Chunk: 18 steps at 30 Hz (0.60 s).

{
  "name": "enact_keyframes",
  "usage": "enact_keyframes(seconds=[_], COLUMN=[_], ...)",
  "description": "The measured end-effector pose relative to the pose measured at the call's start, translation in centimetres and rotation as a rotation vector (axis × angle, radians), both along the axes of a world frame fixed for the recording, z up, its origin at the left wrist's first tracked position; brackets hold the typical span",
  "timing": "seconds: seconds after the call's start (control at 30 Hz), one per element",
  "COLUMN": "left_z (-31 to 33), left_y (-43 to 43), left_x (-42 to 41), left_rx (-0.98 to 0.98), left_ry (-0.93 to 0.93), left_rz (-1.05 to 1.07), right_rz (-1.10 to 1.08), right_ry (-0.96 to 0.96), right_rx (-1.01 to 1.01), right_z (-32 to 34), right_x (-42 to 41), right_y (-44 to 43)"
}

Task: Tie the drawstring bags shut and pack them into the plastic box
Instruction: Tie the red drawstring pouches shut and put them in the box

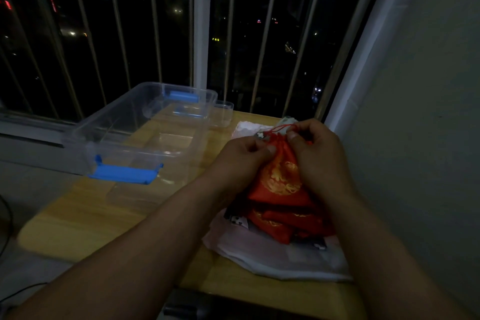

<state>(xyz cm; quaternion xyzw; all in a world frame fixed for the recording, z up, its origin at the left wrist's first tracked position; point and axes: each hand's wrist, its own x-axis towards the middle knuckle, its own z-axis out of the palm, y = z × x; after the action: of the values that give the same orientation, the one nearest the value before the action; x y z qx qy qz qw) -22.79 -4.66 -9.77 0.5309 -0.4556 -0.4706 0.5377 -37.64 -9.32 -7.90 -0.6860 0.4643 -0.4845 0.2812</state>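
Dim light, night outside the barred window. Both hands at the gathered neck of a red bag [279,179] with a gold pattern, standing neck-up on a small pile of other red bags [283,223] toward the right side of the tabletop [78,218]. Left hand [241,157] closed, fingertips pinching at the left of the neck; right hand [315,153] closed too, pinching the thin red cord [283,128] where it loops up out of the neck. Hard to make out in this light, but the mouth looks drawn nearly shut, knot probably not finished. Long axis of the bag running away from the body, neck at the far end and base toward the wrists, so the cord ends pointing outward to either side for pulling apart. Under the pile, a pale cloth [272,254] spread flat, with something white and patterned peeking out beneath. Clear plastic box [124,138] with blue latches lying open and apparently empty to the left of the bag, well apart from the right hand and closer to the left one; its lid [137,193] seemingly flat beside it. Likely a leftward carry across the tabletop once tied, left hand the natural one for the drop.
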Motion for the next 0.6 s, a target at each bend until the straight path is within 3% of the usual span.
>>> enact_keyframes(seconds=[0.1,0.3,0.5,0.6], left_z=[0.1,0.4,0.6,0.6], left_y=[0.1,0.9,1.4,1.5], left_x=[0.0,0.2,0.6,0.4], left_rx=[-0.042,-0.059,0.029,0.088], left_ry=[0.007,0.073,0.452,0.547], left_rz=[0.127,0.200,0.288,0.266], right_rz=[0.064,0.214,0.159,0.197], right_ry=[-0.053,0.073,-0.324,-0.442], right_rx=[0.168,0.330,0.347,0.304], right_z=[0.4,1.4,3.2,5.3], right_x=[-0.3,-0.5,2.0,4.7], right_y=[0.3,1.8,1.6,0.7])
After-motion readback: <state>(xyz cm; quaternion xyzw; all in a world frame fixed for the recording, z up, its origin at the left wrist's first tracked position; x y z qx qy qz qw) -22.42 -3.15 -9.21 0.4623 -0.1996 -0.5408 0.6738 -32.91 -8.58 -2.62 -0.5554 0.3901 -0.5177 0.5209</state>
